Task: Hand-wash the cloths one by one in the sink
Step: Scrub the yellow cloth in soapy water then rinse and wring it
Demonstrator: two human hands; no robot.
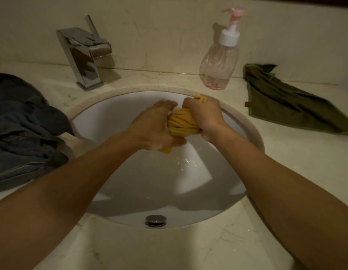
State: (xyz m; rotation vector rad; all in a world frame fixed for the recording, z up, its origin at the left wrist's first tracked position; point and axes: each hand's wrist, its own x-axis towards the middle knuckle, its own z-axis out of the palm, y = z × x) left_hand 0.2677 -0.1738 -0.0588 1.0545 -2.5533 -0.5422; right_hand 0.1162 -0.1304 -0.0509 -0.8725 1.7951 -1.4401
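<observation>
1. Forearms first since they're right up close: left forearm (pixel 62 188) comes in from the bottom left and right forearm (pixel 286 182) from the bottom right. Both are bare and both reach out over the basin.
2. Pale marble-look worktop (pixel 295 152) runs across the whole view, with a matching wall along its far edge.
3. White oval sink (pixel 114 114) is set into the middle of the worktop. You can see a few wet glints on the bowl.
4. Heap of dark blue cloths (pixel 23 123) is bunched up at the left edge of the worktop, just beside the sink rim.
5. Olive green cloth (pixel 286 106) lies crumpled toward the far right corner, apart from the sink.
6. Square chrome tap (pixel 84 55) stands at the far edge, on the left side behind the sink.
7. Clear pump bottle (pixel 219 63) with a pink and white pump sits at the far edge, between the tap and the green cloth. It has a little pinkish liquid at the bottom.
8. Left hand (pixel 151 127) has its fingers curled round one end of the yellow cloth (pixel 181 123).
9. Right hand (pixel 204 117) is clenched round the other end.
10. That yellow cloth is twisted into a tight ropey bundle between the two hands, over the far half of the sink. Small bits poke out past each fist.
11. Round metal fitting (pixel 156 221) is in the sink wall at the near side.
</observation>
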